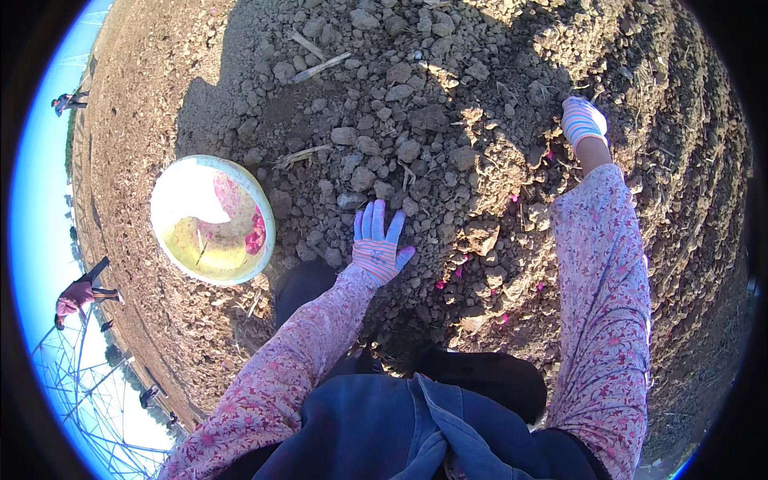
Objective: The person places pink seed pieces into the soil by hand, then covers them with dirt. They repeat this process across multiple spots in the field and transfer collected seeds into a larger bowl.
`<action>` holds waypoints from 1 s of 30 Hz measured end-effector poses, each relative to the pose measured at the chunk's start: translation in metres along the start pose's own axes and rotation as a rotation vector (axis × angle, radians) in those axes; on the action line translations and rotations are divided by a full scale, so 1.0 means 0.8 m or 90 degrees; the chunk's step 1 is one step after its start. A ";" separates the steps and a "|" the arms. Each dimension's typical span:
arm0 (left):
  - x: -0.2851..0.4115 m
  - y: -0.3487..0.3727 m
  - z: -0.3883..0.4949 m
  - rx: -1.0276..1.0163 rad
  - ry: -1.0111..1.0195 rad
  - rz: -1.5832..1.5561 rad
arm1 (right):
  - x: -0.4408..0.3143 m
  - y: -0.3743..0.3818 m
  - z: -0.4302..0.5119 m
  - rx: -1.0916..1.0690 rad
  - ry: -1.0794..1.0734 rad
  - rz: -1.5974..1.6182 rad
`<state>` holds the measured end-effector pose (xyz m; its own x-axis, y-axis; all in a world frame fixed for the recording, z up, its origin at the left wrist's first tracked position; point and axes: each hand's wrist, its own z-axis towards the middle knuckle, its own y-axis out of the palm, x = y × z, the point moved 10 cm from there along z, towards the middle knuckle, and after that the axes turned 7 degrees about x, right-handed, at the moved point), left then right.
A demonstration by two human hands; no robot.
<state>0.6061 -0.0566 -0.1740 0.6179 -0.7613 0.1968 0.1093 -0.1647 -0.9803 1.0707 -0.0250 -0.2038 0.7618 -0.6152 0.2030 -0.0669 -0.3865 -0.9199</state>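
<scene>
My left hand (379, 245), in a striped knit glove, rests palm down on the cloddy soil (420, 120) with its fingers spread. My right hand (584, 123), gloved alike, reaches far out to the right and meets the ground. Its fingers are curled down and turned away, so whatever they may hold is hidden. Small bright pink pieces (440, 284), perhaps coated seeds or cloves, lie scattered in the soil between my hands. A pale round plastic basin (271, 231) stands left of my left hand. Inside it, a cluster of similar pink pieces (255, 233) sits against the right wall.
Dry stalks (321, 67) lie among the clods ahead. Far off to the left, a bent-over person (78, 298) and a standing person (69, 103) are in the field. A lattice pylon (90, 384) rises behind them. My dark-clad knees (486, 381) are close below my hands.
</scene>
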 end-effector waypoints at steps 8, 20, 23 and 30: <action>0.000 -0.004 0.002 -0.006 -0.027 -0.007 | -0.002 0.002 0.003 0.054 0.021 0.016; -0.006 -0.007 -0.006 -0.008 -0.038 -0.058 | -0.049 -0.060 -0.039 -0.013 0.002 -0.007; -0.007 -0.019 -0.006 -0.003 -0.022 -0.080 | -0.119 -0.119 -0.093 0.126 -0.049 0.058; -0.071 -0.069 0.001 -0.325 0.235 0.069 | -0.303 -0.062 -0.243 0.041 -0.272 0.210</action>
<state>0.5655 -0.0038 -0.1309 0.2864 -0.9412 0.1791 -0.3795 -0.2831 -0.8808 0.7641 0.0101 -0.1419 0.9020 -0.3577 -0.2419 -0.3171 -0.1685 -0.9333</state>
